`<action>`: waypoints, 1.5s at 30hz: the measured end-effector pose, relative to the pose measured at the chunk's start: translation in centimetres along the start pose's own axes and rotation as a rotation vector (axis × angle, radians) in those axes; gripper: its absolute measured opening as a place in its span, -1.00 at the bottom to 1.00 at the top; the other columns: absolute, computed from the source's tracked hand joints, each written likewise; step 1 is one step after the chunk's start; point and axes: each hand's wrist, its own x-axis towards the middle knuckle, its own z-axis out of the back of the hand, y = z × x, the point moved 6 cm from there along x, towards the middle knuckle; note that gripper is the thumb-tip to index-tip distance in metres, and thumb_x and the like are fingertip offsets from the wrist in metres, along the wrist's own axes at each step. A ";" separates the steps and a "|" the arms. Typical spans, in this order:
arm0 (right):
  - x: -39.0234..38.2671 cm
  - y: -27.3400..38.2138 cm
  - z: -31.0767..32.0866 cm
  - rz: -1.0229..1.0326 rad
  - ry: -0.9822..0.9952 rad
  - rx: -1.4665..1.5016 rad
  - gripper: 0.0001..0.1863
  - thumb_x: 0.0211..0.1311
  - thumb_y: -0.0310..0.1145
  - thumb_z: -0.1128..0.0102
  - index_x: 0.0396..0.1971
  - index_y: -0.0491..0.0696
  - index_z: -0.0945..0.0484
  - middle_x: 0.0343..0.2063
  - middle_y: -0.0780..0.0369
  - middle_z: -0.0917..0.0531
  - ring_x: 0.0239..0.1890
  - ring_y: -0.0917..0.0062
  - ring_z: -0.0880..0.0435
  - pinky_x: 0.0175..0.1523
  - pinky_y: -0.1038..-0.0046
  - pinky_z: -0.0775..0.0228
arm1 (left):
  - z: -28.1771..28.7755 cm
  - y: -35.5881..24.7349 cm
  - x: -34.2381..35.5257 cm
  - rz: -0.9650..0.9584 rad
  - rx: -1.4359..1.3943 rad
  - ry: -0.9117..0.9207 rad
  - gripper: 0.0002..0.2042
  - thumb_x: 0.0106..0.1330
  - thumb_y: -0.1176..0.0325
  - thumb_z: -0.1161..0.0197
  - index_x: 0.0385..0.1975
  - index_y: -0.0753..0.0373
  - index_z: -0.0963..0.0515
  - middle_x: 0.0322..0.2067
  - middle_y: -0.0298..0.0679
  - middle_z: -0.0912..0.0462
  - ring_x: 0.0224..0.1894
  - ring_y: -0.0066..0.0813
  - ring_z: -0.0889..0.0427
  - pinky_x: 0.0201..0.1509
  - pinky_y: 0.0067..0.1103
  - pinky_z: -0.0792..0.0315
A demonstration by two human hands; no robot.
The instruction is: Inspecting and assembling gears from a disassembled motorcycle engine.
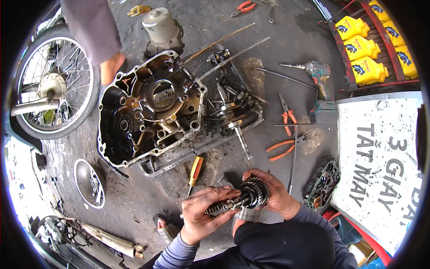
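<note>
My left hand point(199, 215) grips the shafted end of an oily metal gear assembly point(239, 199) at the bottom centre, thumb and fingers around it. My right hand point(280, 195) holds the cluster of toothed gears at the other end. Just beyond my hands lie a yellow-handled screwdriver point(195, 171) and a loose gear shaft point(243, 143). Further up, a large open engine casing point(131, 139) rests on a dirty metal tray point(159, 169), beside more shafts and gears.
A person's bare foot point(110, 67), wheel point(61, 114), grey cylinder point(156, 29), bowl point(83, 181), exhaust point(105, 237). Pliers point(280, 149), drill point(318, 74), metal rods point(289, 76), engine part point(320, 184), white signboard point(354, 110) and yellow bottles point(360, 47) stand or lie rightward.
</note>
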 end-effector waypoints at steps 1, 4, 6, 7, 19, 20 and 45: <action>0.0 0.4 -0.4 0.037 -0.001 -0.043 -0.51 0.45 -0.21 0.08 0.25 -0.16 -0.26 0.07 0.22 -0.48 -0.25 0.59 -0.67 -0.56 0.66 -0.50 | -0.1 0.1 0.0 0.021 -0.013 -0.028 -0.63 -0.06 0.54 -0.50 -0.19 0.41 -0.62 -0.25 -0.11 -0.73 -0.21 -0.28 -0.71 -0.10 -0.49 -0.57; 0.0 0.6 -0.3 -0.014 -0.084 0.043 -0.52 0.44 -0.19 0.06 0.21 -0.17 -0.28 0.02 0.21 -0.51 -0.24 0.60 -0.67 -0.56 0.66 -0.50 | -0.5 0.5 0.1 -0.013 0.065 -0.008 -0.54 -0.05 0.47 -0.52 -0.10 0.39 -0.55 -0.28 -0.09 -0.74 -0.15 -0.29 -0.72 0.00 -0.50 -0.52; 0.2 0.7 -0.4 0.004 -0.051 0.096 -0.62 0.47 -0.26 0.11 0.15 -0.15 -0.34 -0.09 0.26 -0.55 -0.34 0.70 -0.60 -0.58 0.70 -0.37 | -0.7 1.2 -0.1 -0.033 0.107 0.010 -0.44 -0.05 0.46 -0.53 0.00 0.40 -0.48 -0.26 -0.06 -0.74 -0.10 -0.33 -0.71 0.07 -0.53 -0.48; 0.2 0.8 -0.4 0.021 -0.022 0.147 -0.70 0.50 -0.33 0.16 0.09 -0.12 -0.40 -0.20 0.32 -0.59 -0.45 0.81 -0.54 -0.61 0.75 -0.24 | -0.8 1.3 -0.1 -0.033 0.108 0.010 -0.44 -0.05 0.46 -0.53 0.00 0.40 -0.48 -0.26 -0.06 -0.74 -0.10 -0.33 -0.71 0.07 -0.53 -0.48; 0.4 1.2 -1.2 -0.004 0.039 0.153 -0.69 0.48 -0.32 0.14 0.09 -0.14 -0.35 -0.22 0.28 -0.56 -0.43 0.75 -0.57 -0.54 0.70 -0.38 | -0.5 4.0 -1.3 0.157 -0.137 -0.119 -0.30 -0.12 0.45 -0.59 0.08 0.39 -0.37 -0.23 -0.05 -0.69 -0.09 -0.30 -0.68 0.03 -0.50 -0.53; 0.4 1.1 -1.1 -0.003 0.036 0.154 -0.69 0.48 -0.32 0.14 0.09 -0.14 -0.35 -0.22 0.28 -0.56 -0.43 0.75 -0.57 -0.54 0.70 -0.38 | -0.5 4.0 -1.3 0.148 -0.101 -0.100 -0.30 -0.12 0.46 -0.59 0.08 0.38 -0.38 -0.24 -0.06 -0.69 -0.10 -0.31 -0.68 0.03 -0.51 -0.53; 0.0 3.2 -1.5 0.425 -0.136 -0.744 -0.72 0.46 -0.43 0.13 0.09 -0.17 -0.29 -0.18 0.24 -0.51 -0.29 0.69 -0.51 -0.17 0.60 -0.39 | -3.3 6.9 -0.4 0.325 -0.599 -0.416 -0.18 0.31 -0.43 0.40 0.21 0.23 -0.21 0.01 0.09 -0.49 0.07 -0.21 -0.50 0.21 -0.32 -0.31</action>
